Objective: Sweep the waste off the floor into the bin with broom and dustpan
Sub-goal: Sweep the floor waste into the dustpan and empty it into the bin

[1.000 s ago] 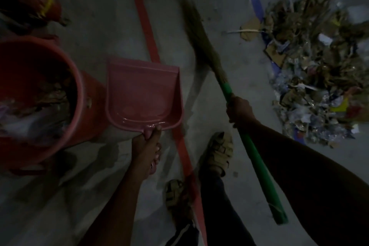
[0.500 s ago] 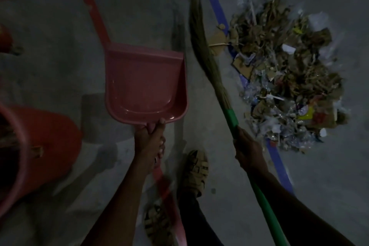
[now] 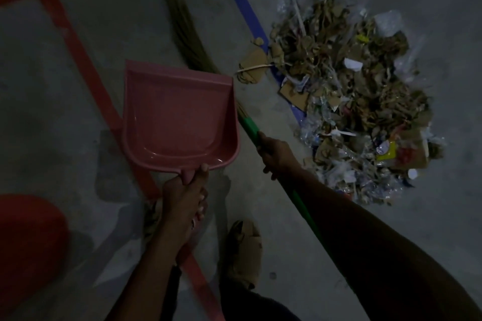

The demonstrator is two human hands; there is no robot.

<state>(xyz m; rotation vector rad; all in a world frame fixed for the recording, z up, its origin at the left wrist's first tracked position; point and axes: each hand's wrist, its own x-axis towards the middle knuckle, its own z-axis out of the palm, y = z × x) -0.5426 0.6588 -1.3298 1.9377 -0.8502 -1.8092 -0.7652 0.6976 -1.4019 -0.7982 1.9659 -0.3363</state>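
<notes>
My left hand (image 3: 184, 198) grips the pink dustpan (image 3: 180, 117) mid-frame; my right hand (image 3: 277, 155) grips the broom (image 3: 250, 128); the waste pile (image 3: 347, 101) lies just right.

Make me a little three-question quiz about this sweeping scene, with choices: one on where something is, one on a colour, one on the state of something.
1. Where does the waste pile lie, seen from the dustpan?
A. To its right
B. To its left
C. Inside it

2. What colour is the broom's handle?
A. Yellow
B. Green
C. White

3. What is in the dustpan?
A. A heap of waste
B. Water
C. Nothing that shows

Answers:
1 A: the waste pile spreads over the floor right of the dustpan, across the blue line.
2 B: the right hand grips a green broom.
3 C: the pink pan, held by the left hand, shows a bare inside.
</notes>
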